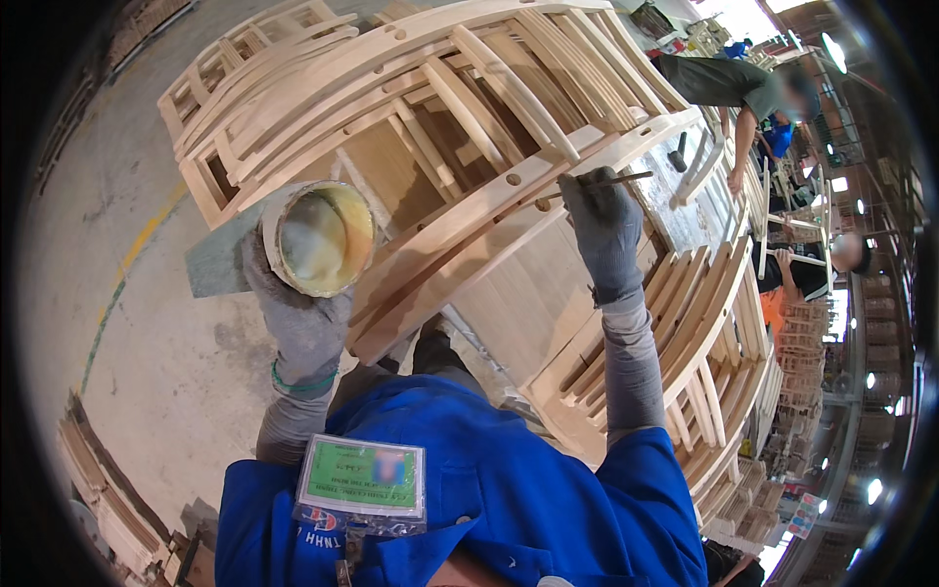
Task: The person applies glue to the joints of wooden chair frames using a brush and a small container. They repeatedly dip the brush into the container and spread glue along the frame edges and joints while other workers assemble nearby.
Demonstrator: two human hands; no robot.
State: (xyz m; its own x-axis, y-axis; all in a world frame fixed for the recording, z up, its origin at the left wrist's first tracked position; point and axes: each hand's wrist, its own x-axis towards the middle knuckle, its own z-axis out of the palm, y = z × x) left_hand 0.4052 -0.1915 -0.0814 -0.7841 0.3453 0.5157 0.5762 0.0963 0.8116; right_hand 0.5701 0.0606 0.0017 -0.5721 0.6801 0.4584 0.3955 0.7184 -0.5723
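Step in hand: you look to be gluing the dowel holes in a curved wooden rail, working hole by hole along its upper face.
Left hand: your gloved left hand is closed around a small round glue pot, held up beside the rail with its mouth facing you.
Right hand: your gloved right hand pinches a thin stick, its tip lying at a hole in the rail.
Where the rail sits: it lies on top of a stack of unfinished chair frames, right in front of your chest.
How it looks: pale bare wood, gently bowed, with a row of round holes; the pot holds a creamy yellowish glue and its rim is crusted.
Next move calls for: by my reading, a steady tip inside the hole, then a dip back into the pot, so keep the pot near and level.
Around you: another person bends over a table beyond the stack; concrete floor lies to your left.
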